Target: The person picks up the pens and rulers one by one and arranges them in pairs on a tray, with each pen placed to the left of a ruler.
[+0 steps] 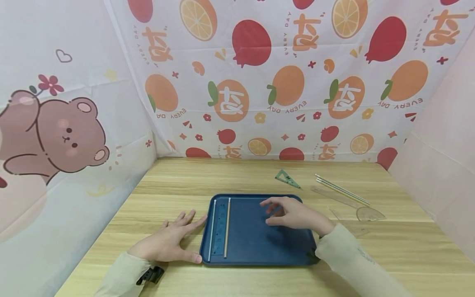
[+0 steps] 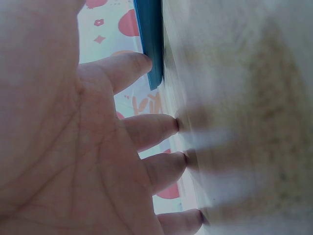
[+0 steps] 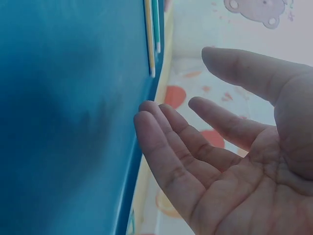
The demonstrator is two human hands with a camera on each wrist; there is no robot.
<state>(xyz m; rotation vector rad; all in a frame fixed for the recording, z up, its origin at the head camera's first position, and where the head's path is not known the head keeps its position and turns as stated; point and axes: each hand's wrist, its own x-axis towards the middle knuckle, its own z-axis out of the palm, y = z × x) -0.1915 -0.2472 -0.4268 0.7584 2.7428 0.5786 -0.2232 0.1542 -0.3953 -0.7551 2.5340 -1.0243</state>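
Observation:
A dark blue tray (image 1: 252, 235) lies on the wooden table. Along its left side, a green pencil (image 1: 212, 231), a blue translucent ruler (image 1: 219, 243) and a yellow pencil (image 1: 227, 229) are lined up roughly parallel, the ruler between the pencils. My left hand (image 1: 167, 241) has its fingers spread on the table, with the thumb and a fingertip against the tray's left rim. Over the right half of the tray hovers my right hand (image 1: 291, 212), fingers loosely bent and apart, holding nothing. In the right wrist view its palm (image 3: 244, 191) is bare.
Beyond the tray lies a green set square (image 1: 287, 180). To the right are a few pencils (image 1: 343, 190), a clear ruler (image 1: 335, 196), a clear protractor (image 1: 370, 213) and a clear set square (image 1: 356, 229). Printed cloth (image 1: 259, 119) hangs behind the table.

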